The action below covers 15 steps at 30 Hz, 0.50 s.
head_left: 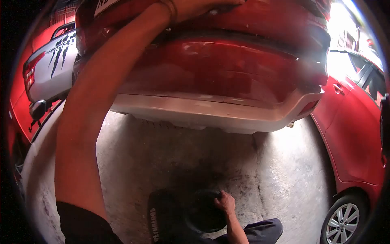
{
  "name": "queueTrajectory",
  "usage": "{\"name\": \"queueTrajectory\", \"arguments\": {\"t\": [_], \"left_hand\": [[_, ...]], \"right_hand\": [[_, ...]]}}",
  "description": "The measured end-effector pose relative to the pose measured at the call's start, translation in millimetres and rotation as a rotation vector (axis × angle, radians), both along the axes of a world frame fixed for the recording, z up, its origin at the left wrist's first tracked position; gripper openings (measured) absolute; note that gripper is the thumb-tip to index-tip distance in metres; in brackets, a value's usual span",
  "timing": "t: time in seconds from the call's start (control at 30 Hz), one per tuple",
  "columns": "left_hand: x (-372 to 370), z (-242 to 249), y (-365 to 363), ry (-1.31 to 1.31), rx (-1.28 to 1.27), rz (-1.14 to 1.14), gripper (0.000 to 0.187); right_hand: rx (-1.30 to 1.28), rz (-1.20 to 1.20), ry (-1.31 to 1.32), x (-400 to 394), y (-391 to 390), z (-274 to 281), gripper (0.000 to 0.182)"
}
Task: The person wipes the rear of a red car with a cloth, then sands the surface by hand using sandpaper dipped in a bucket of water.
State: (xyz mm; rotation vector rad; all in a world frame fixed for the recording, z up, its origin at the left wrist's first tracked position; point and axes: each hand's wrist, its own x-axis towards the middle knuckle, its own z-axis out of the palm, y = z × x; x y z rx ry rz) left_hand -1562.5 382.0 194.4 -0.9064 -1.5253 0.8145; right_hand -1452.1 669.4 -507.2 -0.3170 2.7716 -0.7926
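Observation:
My left arm reaches up across the view, and my left hand [199, 9] is at the red tailgate [268, 16] of a car. The top edge of the view cuts that hand off, so its fingers and anything under them are hard to make out. Low in the view, the fingers of my right hand [226, 202] are closed on the rim of a round black bucket [205, 215]. The bucket's inside is too dark to read. Between the two hands is the car's red rear bumper [203, 69] with its silver lower trim [195, 109].
Grey concrete floor [280, 171] lies under and behind the car. To the right stands another red car [353, 122] with a silver wheel [342, 223]. On the left is a silver vehicle [57, 69] with black claw-like marks. My dark-clothed knee [264, 232] shows at the bottom.

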Motion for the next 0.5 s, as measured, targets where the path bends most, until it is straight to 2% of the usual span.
{"name": "queueTrajectory", "arguments": {"t": [0.27, 0.5], "left_hand": [[-10, 2, 0, 0.043, 0.153, -0.228, 0.042], [-27, 1, 29, 0.072, 0.213, -0.286, 0.04]], "right_hand": [[0.043, 0.013, 0.024, 1, -7, 6, 0.039], [0.049, -0.006, 0.021, 9, -13, 34, 0.039]]}}
